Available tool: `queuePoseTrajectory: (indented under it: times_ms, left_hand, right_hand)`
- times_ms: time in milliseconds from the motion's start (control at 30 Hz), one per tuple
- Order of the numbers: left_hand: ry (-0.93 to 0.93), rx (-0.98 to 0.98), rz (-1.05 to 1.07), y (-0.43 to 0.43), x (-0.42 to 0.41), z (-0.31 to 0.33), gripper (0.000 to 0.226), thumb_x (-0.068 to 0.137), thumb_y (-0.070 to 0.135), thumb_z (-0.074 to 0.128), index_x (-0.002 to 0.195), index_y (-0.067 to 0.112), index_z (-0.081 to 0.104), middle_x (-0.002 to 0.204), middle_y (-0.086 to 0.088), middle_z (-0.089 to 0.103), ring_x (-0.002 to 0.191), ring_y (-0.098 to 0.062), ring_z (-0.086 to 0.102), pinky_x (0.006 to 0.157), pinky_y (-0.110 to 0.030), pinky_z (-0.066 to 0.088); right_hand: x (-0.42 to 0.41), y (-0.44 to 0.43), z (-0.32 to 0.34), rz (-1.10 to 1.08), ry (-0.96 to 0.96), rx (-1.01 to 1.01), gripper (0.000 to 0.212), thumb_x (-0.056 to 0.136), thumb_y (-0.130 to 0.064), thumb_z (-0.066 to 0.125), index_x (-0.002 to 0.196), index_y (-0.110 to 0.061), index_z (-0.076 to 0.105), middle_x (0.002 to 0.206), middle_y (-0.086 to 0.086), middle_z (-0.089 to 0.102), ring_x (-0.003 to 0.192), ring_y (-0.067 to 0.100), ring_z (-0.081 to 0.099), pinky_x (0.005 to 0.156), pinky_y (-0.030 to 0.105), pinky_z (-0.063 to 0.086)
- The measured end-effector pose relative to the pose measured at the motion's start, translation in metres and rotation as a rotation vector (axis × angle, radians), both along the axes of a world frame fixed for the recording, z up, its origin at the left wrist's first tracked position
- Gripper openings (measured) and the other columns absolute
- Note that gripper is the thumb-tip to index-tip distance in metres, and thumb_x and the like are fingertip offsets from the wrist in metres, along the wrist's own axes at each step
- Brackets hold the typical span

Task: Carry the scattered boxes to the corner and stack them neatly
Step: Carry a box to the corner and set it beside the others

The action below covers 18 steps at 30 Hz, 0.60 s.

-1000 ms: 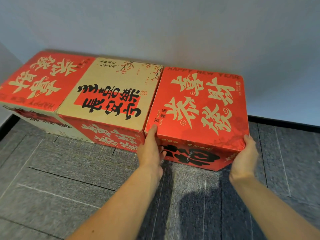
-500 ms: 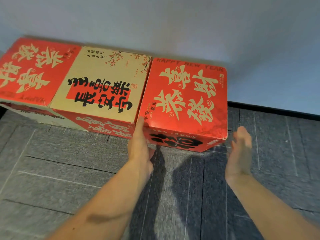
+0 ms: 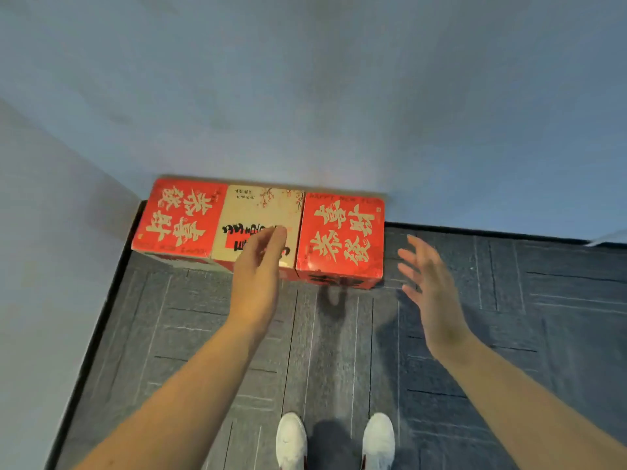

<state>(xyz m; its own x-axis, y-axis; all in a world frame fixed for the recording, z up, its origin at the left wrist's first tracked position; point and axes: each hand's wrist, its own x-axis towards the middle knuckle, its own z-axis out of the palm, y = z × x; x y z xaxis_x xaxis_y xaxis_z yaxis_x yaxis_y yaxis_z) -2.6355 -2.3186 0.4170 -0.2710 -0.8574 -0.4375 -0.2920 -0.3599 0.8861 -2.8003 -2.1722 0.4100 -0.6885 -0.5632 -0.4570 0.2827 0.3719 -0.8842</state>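
Where two white shoes (image 3: 291, 439) stand on grey carpet tiles (image 3: 339, 351), both arms reach forward. The left hand (image 3: 259, 266) shows straight fingers, the right hand (image 3: 427, 276) spread fingers; both hold nothing. Beyond, one row runs left-right along the pale blue wall (image 3: 339, 96) from the corner: red cardboard corner box (image 3: 176, 218), beige cardboard box (image 3: 258, 208), red cardboard end box (image 3: 341, 232), sides apparently touching.

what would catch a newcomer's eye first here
Three bright printed boxes sit in a row against the wall: a left red box in the corner, a beige box in the middle, a right red box. In front of them the left hand and right hand hang open, holding nothing.
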Motion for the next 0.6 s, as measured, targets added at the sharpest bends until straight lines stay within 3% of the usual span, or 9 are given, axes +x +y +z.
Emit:
queuePoseTrajectory:
  times_ms: [67, 100, 167, 267, 333, 400, 600]
  left_hand:
    - [0.029, -0.058, -0.055, 0.0, 0.006, 0.072, 0.03, 0.101, 0.057, 0.058, 0.12, 0.036, 0.067, 0.119, 0.022, 0.069, 0.112, 0.012, 0.062, 0.106, -0.027, 0.045]
    - [0.047, -0.095, -0.07, 0.0, 0.007, 0.107, 0.039, 0.096, 0.064, 0.057, 0.12, 0.036, 0.069, 0.12, 0.021, 0.072, 0.118, 0.004, 0.063, 0.109, -0.032, 0.046]
    - [0.089, -0.19, -0.108, 0.0, 0.007, 0.179, 0.056, 0.085, 0.074, 0.053, 0.122, 0.036, 0.07, 0.123, 0.021, 0.072, 0.124, -0.001, 0.062, 0.111, -0.035, 0.046]
    - [0.156, -0.262, -0.117, 0.004, 0.0, 0.266, 0.046, 0.101, 0.06, 0.052, 0.132, 0.029, 0.068, 0.134, 0.014, 0.068, 0.131, -0.007, 0.059, 0.116, -0.04, 0.045]
    - [0.224, -0.299, -0.077, 0.008, 0.0, 0.314, 0.037, 0.109, 0.044, 0.048, 0.132, 0.024, 0.068, 0.134, 0.01, 0.069, 0.13, -0.009, 0.061, 0.116, -0.043, 0.046]
    - [0.281, -0.338, -0.043, 0.01, -0.003, 0.353, 0.035, 0.11, 0.039, 0.047, 0.13, 0.021, 0.069, 0.132, 0.007, 0.07, 0.128, -0.012, 0.063, 0.114, -0.043, 0.048]
    - [0.374, -0.53, -0.036, 0.012, -0.005, 0.44, 0.033, 0.108, 0.037, 0.052, 0.131, 0.019, 0.068, 0.126, 0.004, 0.072, 0.121, -0.014, 0.067, 0.108, -0.045, 0.053]
  right_hand:
    - [0.002, 0.007, 0.072, -0.008, -0.022, -0.058, 0.021, 0.109, -0.038, 0.037, 0.113, -0.045, 0.056, 0.092, -0.034, 0.072, 0.09, -0.021, 0.065, 0.071, 0.004, 0.048]
    - [0.004, 0.012, 0.106, -0.014, -0.033, -0.091, 0.02, 0.105, -0.042, 0.039, 0.115, -0.043, 0.057, 0.097, -0.03, 0.073, 0.093, -0.018, 0.066, 0.068, 0.003, 0.048]
    - [0.009, 0.013, 0.176, 0.001, -0.018, -0.135, 0.041, 0.09, -0.057, 0.044, 0.125, -0.042, 0.056, 0.113, -0.023, 0.067, 0.095, -0.019, 0.066, 0.067, 0.002, 0.048]
    - [0.013, 0.019, 0.261, -0.014, 0.03, -0.196, 0.068, 0.082, -0.066, 0.042, 0.142, -0.035, 0.051, 0.126, -0.013, 0.062, 0.095, -0.017, 0.066, 0.068, 0.006, 0.052]
    - [0.014, 0.021, 0.309, -0.017, 0.104, -0.244, 0.071, 0.084, -0.069, 0.041, 0.145, -0.035, 0.051, 0.135, -0.009, 0.062, 0.116, -0.005, 0.064, 0.089, 0.019, 0.053]
    - [0.009, 0.025, 0.348, -0.017, 0.168, -0.3, 0.068, 0.087, -0.069, 0.04, 0.145, -0.036, 0.051, 0.14, -0.009, 0.061, 0.129, 0.007, 0.058, 0.11, 0.037, 0.045]
    - [-0.016, 0.031, 0.427, -0.015, 0.266, -0.436, 0.049, 0.107, -0.051, 0.037, 0.15, -0.031, 0.05, 0.142, -0.007, 0.06, 0.131, 0.011, 0.057, 0.118, 0.047, 0.042]
